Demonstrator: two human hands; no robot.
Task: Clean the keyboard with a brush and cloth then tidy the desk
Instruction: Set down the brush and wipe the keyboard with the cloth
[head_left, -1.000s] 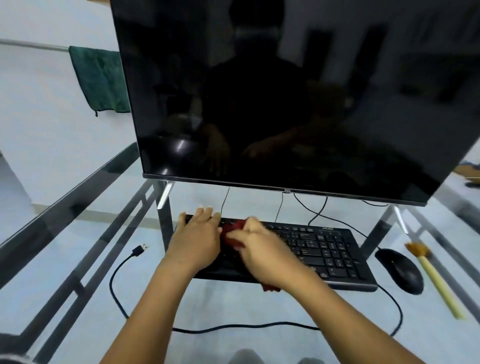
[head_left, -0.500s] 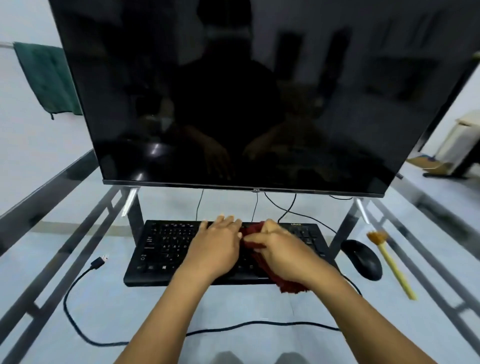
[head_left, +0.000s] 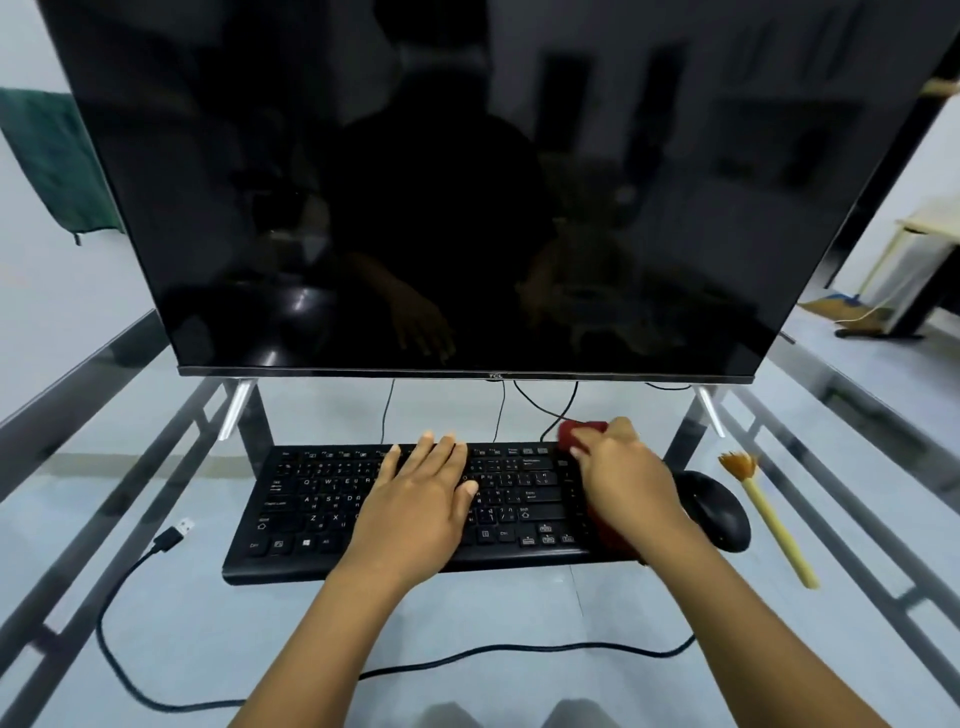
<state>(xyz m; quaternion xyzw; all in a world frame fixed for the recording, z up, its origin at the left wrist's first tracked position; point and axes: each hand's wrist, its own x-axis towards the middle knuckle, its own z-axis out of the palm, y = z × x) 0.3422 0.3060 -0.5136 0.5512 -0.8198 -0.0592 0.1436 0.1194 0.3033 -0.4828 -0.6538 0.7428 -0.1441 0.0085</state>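
Two hands over a black keyboard on the glass table. Left hand flat on the middle keys, fingers released and spread, covering the keys beneath. Right hand at the keyboard's 3 o'clock end, fingers clenched on a red cloth; most of the cloth hidden under the palm, one bit showing at the fingertips, another below the wrist. Number pad largely covered. Black mouse just beside the keyboard at 3 o'clock, partly behind the right wrist. Brush with yellow handle farther out at 3 o'clock, lying free. Big dark screen at 12 o'clock, top cut off. Loose USB cable at 9 o'clock. Green towel at 10 o'clock, partly behind the screen.
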